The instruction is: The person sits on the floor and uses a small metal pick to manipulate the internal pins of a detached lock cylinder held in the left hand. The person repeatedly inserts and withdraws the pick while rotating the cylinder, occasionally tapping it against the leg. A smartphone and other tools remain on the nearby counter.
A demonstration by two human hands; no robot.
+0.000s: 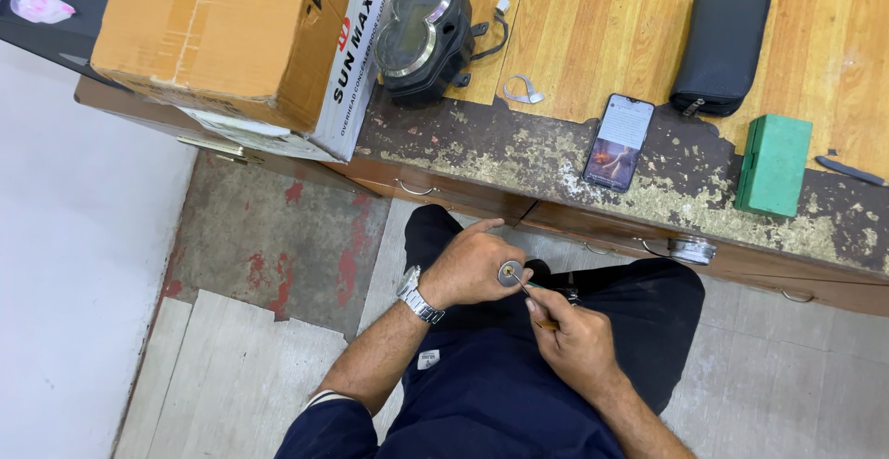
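The person sits at a worn wooden bench [593,61] and works over the lap. The left hand [468,269], with a watch [419,295] on its wrist, is curled tight around a small round metal part [509,274], whose flat face is turned toward the other hand. The right hand [576,339] pinches a thin tool [535,303] like a pen, its tip touching the middle of that face. As I judge it, the step in hand is fine probing or turning at the centre of the part. The next move seems to call for a steady left grip and small, light motion of the tool tip, since the part is small and held in the air above the knees, well below the bench top. On the bench lie one cardboard box [231,33], one dark twin-dial gauge cluster [424,33] with a short cable, one phone [619,141] with its screen lit, one black zip pouch [722,47], one green box [774,164] and one small dark strip [850,171] at the right edge. One round metal piece [693,251] sits at the drawer front below the bench edge.
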